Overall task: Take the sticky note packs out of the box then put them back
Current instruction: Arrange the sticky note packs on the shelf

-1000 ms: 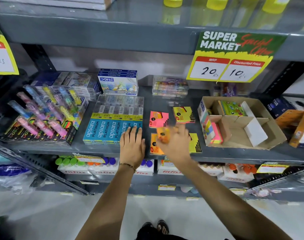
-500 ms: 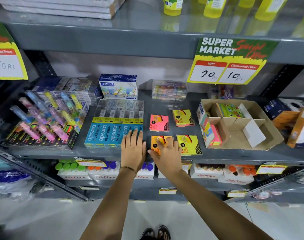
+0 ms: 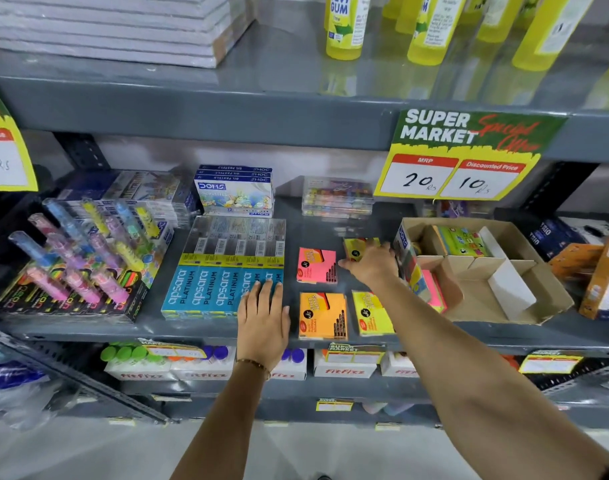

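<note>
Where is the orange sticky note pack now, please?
The orange pack lies flat near the shelf's front edge, between the left hand and a yellow pack, just in front of the pink pack.

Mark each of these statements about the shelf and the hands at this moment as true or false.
1. The left hand rests flat on the shelf edge, holding nothing. True.
2. The right hand is over the orange pack. False: it reaches to the far yellow pack, beside the cardboard box.
3. Four sticky note packs lie on the shelf outside the box. True: the pink pack, the orange, and two yellow, the nearer at.
4. The box is empty. False: colourful packs are in its left compartments.
5. The price sign shows a discounted price of 20. False: 10.
</note>
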{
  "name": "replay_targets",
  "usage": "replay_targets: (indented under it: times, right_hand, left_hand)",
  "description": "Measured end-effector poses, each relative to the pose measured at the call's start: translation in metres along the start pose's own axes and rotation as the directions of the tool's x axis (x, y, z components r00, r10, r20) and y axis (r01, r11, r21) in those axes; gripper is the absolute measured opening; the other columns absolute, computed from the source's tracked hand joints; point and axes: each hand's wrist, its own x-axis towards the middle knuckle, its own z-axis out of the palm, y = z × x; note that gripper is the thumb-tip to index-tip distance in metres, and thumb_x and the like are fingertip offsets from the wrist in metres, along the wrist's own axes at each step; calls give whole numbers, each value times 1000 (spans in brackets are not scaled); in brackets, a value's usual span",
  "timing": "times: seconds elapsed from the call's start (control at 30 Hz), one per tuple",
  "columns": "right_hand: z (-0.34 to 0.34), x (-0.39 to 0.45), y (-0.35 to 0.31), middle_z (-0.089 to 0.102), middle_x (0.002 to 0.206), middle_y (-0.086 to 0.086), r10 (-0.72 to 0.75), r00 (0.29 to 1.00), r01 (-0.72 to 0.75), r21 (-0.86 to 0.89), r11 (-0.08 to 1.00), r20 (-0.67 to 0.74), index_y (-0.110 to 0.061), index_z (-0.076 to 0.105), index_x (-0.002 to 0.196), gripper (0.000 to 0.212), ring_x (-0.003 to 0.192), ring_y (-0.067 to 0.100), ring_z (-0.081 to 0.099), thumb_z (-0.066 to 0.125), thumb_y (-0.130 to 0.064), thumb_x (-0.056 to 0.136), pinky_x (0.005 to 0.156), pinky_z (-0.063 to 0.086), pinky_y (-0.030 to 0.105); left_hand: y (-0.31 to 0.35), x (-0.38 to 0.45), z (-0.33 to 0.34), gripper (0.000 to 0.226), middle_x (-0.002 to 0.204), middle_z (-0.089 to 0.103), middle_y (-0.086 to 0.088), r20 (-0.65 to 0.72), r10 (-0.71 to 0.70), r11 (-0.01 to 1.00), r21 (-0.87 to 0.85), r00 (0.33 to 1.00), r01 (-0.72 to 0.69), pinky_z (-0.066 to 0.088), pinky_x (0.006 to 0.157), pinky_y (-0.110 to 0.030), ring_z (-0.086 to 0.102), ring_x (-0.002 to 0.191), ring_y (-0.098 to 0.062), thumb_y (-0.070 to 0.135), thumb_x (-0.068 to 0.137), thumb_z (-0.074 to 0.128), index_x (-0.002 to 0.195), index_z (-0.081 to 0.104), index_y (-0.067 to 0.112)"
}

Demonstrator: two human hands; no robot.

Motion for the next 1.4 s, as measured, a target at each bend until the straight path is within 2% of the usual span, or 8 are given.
replay_targets:
  times: [0.13, 0.27, 0.43, 0.83, 0.97, 1.07, 1.17, 1.4]
  right_hand:
    - [4, 10, 1, 52, 130, 23, 7, 999, -8, -9, 1000, -39, -7, 48, 129, 75, 121, 39, 48, 69, -55, 74, 95, 46, 42]
    - [1, 12, 2, 54, 130, 21, 45, 999, -45, 12, 999, -5, -5, 50, 127, 72, 123, 38, 46, 71, -51, 75, 97, 44, 41]
    - [-17, -15, 3, 48, 137, 26, -4, 986, 19, 90, 996, -167, -8, 48, 131, 72, 130, 40, 38, 61, -56, 79, 109, 31, 43]
    - [-2, -100, 34, 47, 134, 19, 48, 997, -40, -133, 990, 58, -13, 42, 133, 70, 125, 39, 42, 63, -53, 78, 103, 38, 43]
    - [-10, -99, 28, 58, 120, 16, 14, 998, -1, -232, 973, 53, -8, 53, 119, 65, 112, 33, 55, 56, -60, 81, 84, 49, 37]
    - [-27, -81, 17, 66, 106, 16, -41, 996, 34, -89, 995, -77, -5, 59, 107, 51, 96, 33, 63, 55, -52, 87, 69, 47, 33]
    - [-37, -45, -1, 63, 116, 20, -42, 992, 37, -42, 998, -121, -3, 56, 117, 51, 108, 37, 59, 53, -46, 89, 83, 50, 39]
    - [-12, -1, -4, 54, 131, 18, 48, 993, -38, -96, 995, 108, -6, 49, 131, 73, 120, 35, 52, 64, -54, 78, 96, 47, 38]
  left_hand:
    - [0, 1, 0, 48, 123, 60, -18, 12, -1, 1000, 2, 1000, 1, 38, 99, -54, 52, 117, -37, 31, 91, 27, 124, 51, 5]
    - [0, 0, -2, 49, 124, 59, -18, 21, -10, 1000, -3, 1000, 10, 37, 99, -54, 51, 118, -37, 31, 91, 27, 124, 52, 5]
    - [1, -1, -3, 46, 125, 58, -20, 16, -9, 1000, -9, 1000, 9, 36, 100, -55, 50, 119, -39, 28, 94, 28, 126, 49, 3]
    - [3, -2, -6, 49, 124, 59, -19, 23, -4, 1000, 25, 1000, 4, 40, 98, -54, 51, 118, -38, 29, 91, 26, 123, 52, 2]
    - [3, -3, -6, 50, 127, 56, -19, 29, -6, 1000, 8, 1000, 5, 38, 100, -54, 48, 120, -38, 29, 93, 23, 126, 49, 3]
    - [2, -3, -5, 49, 128, 55, -19, 11, -4, 1000, -20, 1000, 4, 34, 102, -54, 46, 123, -38, 30, 93, 23, 128, 47, 4]
    - [2, -2, -5, 48, 126, 57, -19, 0, 1, 1000, -22, 1000, -1, 34, 101, -54, 48, 120, -38, 29, 92, 26, 126, 49, 4]
    - [0, 0, -2, 48, 123, 60, -18, 18, -17, 1000, -4, 1000, 17, 38, 98, -54, 52, 117, -37, 30, 90, 28, 125, 50, 5]
